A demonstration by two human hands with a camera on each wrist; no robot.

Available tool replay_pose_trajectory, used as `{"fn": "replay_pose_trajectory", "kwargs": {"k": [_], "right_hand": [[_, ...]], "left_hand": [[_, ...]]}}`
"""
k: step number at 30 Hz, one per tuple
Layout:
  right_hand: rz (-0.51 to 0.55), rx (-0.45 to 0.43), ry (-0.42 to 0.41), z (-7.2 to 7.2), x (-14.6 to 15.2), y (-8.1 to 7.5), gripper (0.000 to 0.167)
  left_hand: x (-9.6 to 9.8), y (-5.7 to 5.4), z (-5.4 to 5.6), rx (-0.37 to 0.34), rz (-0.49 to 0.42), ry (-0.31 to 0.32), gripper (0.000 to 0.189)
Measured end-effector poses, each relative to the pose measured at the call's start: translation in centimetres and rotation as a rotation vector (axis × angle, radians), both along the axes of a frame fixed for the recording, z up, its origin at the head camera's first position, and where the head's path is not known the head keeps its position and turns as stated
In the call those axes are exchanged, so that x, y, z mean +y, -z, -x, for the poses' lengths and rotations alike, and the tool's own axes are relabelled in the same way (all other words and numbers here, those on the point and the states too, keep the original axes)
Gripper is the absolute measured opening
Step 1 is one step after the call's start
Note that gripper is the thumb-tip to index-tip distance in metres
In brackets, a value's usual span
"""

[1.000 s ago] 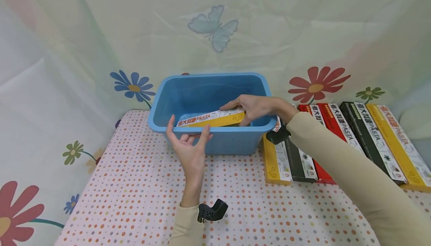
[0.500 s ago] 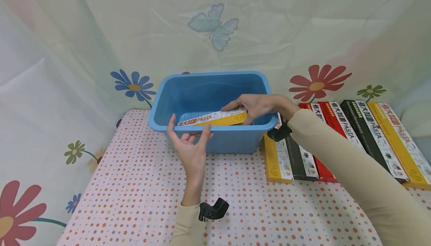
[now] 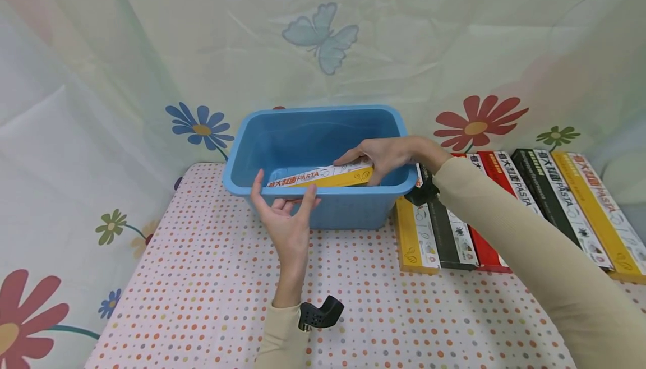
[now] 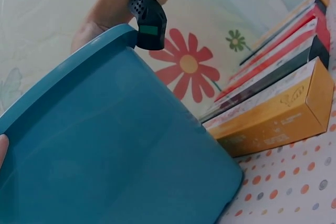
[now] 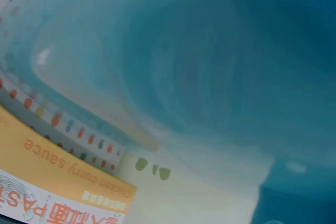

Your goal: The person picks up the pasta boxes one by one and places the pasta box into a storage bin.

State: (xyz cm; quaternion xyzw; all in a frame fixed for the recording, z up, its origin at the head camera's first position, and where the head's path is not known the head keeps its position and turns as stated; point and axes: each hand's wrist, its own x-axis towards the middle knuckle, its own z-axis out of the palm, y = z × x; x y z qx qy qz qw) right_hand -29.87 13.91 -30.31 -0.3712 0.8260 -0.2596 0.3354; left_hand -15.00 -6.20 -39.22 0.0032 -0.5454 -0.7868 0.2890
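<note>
A blue plastic bin (image 3: 348, 212) stands on the dotted tablecloth in the head view. At its front rim my left hand (image 3: 285, 226) grips the edge, index finger and thumb up at the rim, other fingers curled beneath it. Inside the bin lies a yellow-and-white pasta box (image 3: 328, 176), its right end slightly raised. My right hand (image 3: 386, 156) reaches over the bin's right side and grips that end; its thumb tip is partly hidden. The bin's outer wall (image 4: 115, 135) fills much of the left wrist view. Blurred blue covers most of the right wrist view.
Right of the bin, several pasta boxes lie in a row: a yellow box (image 3: 414, 245), a black box (image 3: 446, 245), red ones, another black box (image 3: 547, 189) and another yellow box (image 3: 590, 206). My right sleeve (image 3: 510, 234) crosses above them. Behind hangs a flowered curtain (image 3: 393, 38).
My right hand and the right end of the pasta box have shifted very slightly to the right. The left hand keeps its place at the rim.
</note>
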Motion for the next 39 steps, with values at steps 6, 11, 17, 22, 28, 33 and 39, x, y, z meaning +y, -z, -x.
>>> {"fn": "replay_pose_trajectory", "kwargs": {"k": [6,11,17,22,28,33,39], "right_hand": [[-0.074,-0.004,-0.023,0.2,0.3,0.0,0.089],[-0.078,0.013,-0.055,0.2,0.2,0.1,0.088],[-0.140,0.034,-0.041,-0.3,0.4,0.2,0.084],[-0.053,0.049,-0.026,-0.6,0.6,0.5,0.073],[0.210,0.203,0.087,-2.3,2.3,-0.3,0.061],[0.389,0.356,0.242,-6.1,4.3,-2.4,0.060],[0.536,0.579,0.514,-12.2,6.4,-3.1,0.068]], "left_hand": [[0.1,0.2,0.0,-0.007,0.001,0.005,0.093],[0.1,0.2,0.2,0.005,0.003,0.007,0.092],[0.4,0.3,0.3,0.008,0.014,0.017,0.091],[0.7,0.5,0.5,0.016,0.005,0.025,0.092],[0.7,0.7,1.0,0.007,0.008,0.031,0.093],[0.5,0.8,1.2,0.009,0.007,0.027,0.093],[0.0,1.0,1.4,0.011,0.003,0.018,0.092]]}}
